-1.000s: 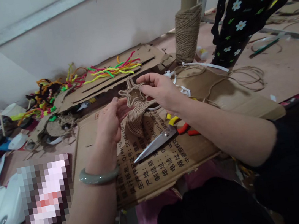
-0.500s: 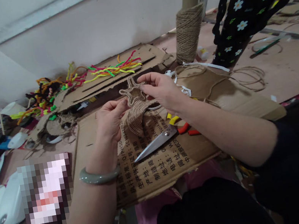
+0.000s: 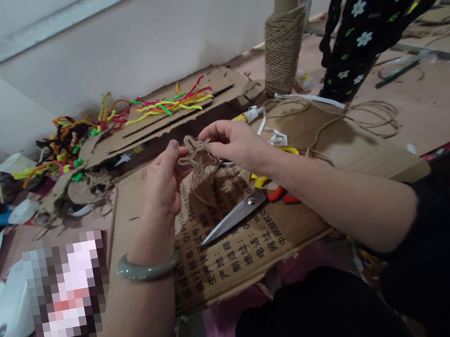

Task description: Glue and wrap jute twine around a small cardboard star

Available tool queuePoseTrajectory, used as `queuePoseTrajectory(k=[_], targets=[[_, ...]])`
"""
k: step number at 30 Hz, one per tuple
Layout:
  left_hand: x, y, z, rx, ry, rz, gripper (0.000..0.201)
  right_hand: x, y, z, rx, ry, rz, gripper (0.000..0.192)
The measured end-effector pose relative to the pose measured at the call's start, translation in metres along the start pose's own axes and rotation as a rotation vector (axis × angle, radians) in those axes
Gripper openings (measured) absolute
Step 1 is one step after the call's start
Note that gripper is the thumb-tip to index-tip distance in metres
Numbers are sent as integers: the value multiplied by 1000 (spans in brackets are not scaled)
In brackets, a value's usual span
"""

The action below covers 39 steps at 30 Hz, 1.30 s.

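Observation:
Between my two hands is a star made of twine (image 3: 198, 161), with looped points and a brown middle. My left hand (image 3: 168, 178) pinches its left side, and my right hand (image 3: 232, 144) grips its upper right side with thumb and fingers. Just below the star, a curved piece of coiled twine (image 3: 204, 186) shows above the printed cardboard (image 3: 143, 223); its upper part is hidden by the star. Scissors (image 3: 237, 215) with yellow and red handles lie on the cardboard, blades toward the lower left, partly under my right forearm.
A twine spool (image 3: 285, 53) stands at the back beside a black flowered bottle (image 3: 362, 34). Colourful pipe cleaners (image 3: 170, 105) lie behind the cardboard. Loose twine (image 3: 376, 113) and a glue tube (image 3: 248, 115) are to the right; a white glue gun (image 3: 4, 312) is at the left.
The star has moved a little down and left and has been turned and tilted. Both hands have shifted with it, and the glue tube behind my right hand now shows.

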State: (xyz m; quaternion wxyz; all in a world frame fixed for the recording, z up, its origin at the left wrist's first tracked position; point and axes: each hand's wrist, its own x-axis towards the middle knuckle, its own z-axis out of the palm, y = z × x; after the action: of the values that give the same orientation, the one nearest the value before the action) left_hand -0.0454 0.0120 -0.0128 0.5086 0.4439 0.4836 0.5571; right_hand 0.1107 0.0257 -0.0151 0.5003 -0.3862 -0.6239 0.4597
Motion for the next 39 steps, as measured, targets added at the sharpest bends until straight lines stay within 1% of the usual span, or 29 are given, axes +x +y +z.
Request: queuePoseTrajectory(k=[4, 9, 12, 17, 20, 23, 26, 30, 33, 39], targets=[[-5, 3, 2, 91, -116, -21, 19, -1, 3, 0, -117, -78, -78, 18], [-9, 6, 4, 237, -126, -8, 18, -3, 7, -1, -237, -116, -148, 19], [-8, 6, 4, 212, -125, -9, 18, -2, 9, -2, -178, -119, -133, 23], [-7, 6, 5, 122, -62, 9, 17, -1, 9, -1, -98, -97, -90, 31], [-7, 6, 5, 76, -58, 11, 17, 0, 6, -1, -32, -63, 1, 29], [-8, 6, 5, 98, -94, -8, 20, 1, 4, 0, 10, -51, 28, 25], [-9, 7, 5, 170, -127, -29, 22, 2, 4, -1, -35, -46, -11, 22], [-11, 9, 5, 268, -174, -45, 15, 0, 4, -2, -153, -58, -110, 24], [-13, 10, 5, 303, -214, -40, 11, -3, 2, -3, -237, -75, -171, 24], [-15, 12, 8, 296, -181, -35, 8, -6, 4, -4, -327, -58, -254, 20]])
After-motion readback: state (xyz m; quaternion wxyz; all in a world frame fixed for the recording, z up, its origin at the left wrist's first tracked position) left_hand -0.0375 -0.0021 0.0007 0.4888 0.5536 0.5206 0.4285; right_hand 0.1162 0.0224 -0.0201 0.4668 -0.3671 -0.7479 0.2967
